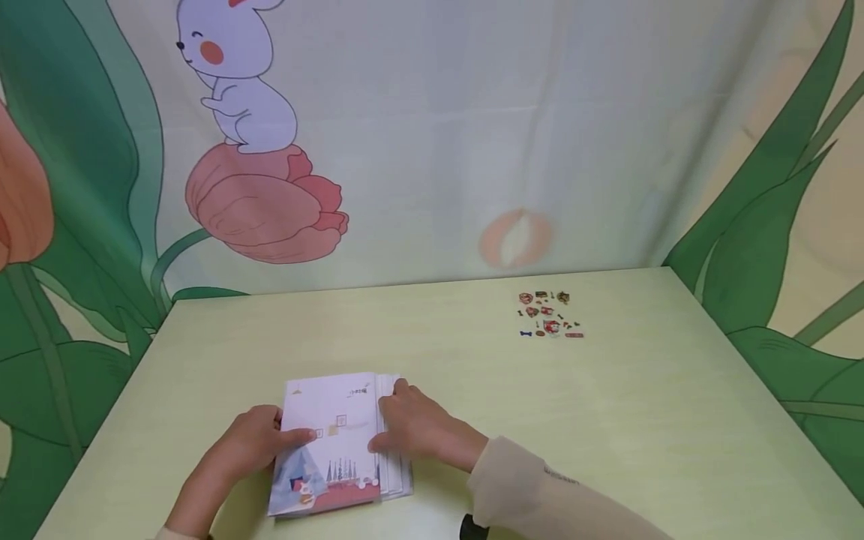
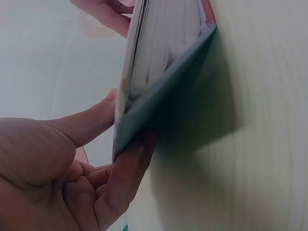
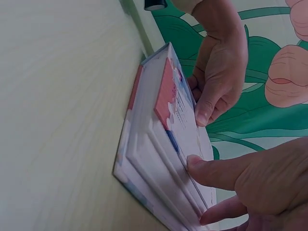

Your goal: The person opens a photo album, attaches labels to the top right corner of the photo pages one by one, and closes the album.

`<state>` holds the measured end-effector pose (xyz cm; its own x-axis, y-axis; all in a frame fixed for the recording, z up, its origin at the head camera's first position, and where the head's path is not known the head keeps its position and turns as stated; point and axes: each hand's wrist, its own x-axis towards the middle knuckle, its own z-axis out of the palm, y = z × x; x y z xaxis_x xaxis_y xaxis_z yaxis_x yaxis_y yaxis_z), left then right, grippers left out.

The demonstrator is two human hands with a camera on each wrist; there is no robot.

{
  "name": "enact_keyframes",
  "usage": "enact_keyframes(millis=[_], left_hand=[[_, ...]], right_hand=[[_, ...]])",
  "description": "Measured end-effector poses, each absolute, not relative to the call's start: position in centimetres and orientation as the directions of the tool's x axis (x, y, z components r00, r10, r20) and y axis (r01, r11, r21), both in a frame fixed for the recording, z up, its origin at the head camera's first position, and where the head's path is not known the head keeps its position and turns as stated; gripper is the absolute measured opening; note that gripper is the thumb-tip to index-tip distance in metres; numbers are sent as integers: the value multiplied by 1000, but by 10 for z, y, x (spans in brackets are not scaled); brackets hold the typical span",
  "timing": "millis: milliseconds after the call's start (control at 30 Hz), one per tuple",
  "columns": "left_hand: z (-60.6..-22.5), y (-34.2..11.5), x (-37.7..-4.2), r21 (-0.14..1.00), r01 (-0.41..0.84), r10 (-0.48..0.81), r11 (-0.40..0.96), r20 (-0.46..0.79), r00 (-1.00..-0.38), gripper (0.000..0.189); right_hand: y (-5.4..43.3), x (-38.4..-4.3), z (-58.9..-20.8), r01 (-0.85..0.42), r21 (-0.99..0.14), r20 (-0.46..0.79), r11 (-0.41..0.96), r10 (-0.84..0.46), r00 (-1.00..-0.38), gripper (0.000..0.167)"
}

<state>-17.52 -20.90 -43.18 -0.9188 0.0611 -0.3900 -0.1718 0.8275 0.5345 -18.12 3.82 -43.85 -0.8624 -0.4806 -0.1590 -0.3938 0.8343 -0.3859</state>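
Observation:
A thick book (image 1: pixel 331 405) with a pale illustrated cover lies near the front of the table, its white page block (image 3: pixel 159 159) showing past the cover on the right. My left hand (image 1: pixel 246 446) grips its left edge, thumb on top of the cover and fingers underneath; in the left wrist view that edge is tilted up off the table. At the opposite edge, my right hand (image 1: pixel 418 420) holds the cover and pages, with the thumb (image 3: pixel 211 171) pressed at the cover's edge and a fingertip against the side of the pages.
A group of small colourful stickers (image 1: pixel 550 315) lies toward the back right of the pale table (image 1: pixel 641 420). Behind the table hangs a cloth (image 1: pixel 418 150) printed with a rabbit, flowers and leaves. A black band (image 1: pixel 475 527) shows by the right sleeve.

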Motion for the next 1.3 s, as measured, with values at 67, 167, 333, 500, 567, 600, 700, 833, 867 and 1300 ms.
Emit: enact_keyframes(millis=[67, 167, 333, 500, 567, 600, 700, 833, 867, 1300], left_hand=[[-430, -204, -175, 536, -167, 66, 828, -388, -919, 46], [-431, -196, -175, 542, -163, 73, 824, -387, -919, 44], [-435, -179, -176, 550, -132, 91, 825, -360, -929, 42], [-434, -162, -178, 552, -102, 106, 828, -333, -937, 42], [-433, -155, -178, 555, -99, 108, 826, -329, -938, 42], [-433, -152, -178, 555, -99, 108, 826, -328, -939, 43], [-433, -144, -177, 561, -95, 110, 822, -320, -941, 43], [-432, -133, -178, 582, -80, 124, 809, -301, -946, 42], [-432, -130, -179, 586, -75, 127, 807, -296, -947, 42], [-434, -100, -184, 625, -44, 157, 779, -262, -952, 40]], right_hand=[[44, -180, -438, -398, -382, -156, 834, -482, -862, 41], [52, -179, -438, -392, -386, -155, 835, -478, -865, 40], [68, -178, -437, -373, -390, -162, 842, -461, -872, 38], [84, -179, -437, -348, -384, -175, 855, -438, -882, 41], [89, -179, -438, -338, -379, -184, 862, -428, -885, 43], [92, -179, -439, -333, -377, -186, 865, -423, -887, 43], [99, -180, -440, -320, -379, -196, 869, -413, -889, 45], [110, -180, -440, -312, -386, -196, 868, -407, -892, 44], [112, -180, -440, -309, -391, -195, 867, -405, -893, 44], [143, -175, -436, -260, -436, -194, 861, -372, -908, 45]])
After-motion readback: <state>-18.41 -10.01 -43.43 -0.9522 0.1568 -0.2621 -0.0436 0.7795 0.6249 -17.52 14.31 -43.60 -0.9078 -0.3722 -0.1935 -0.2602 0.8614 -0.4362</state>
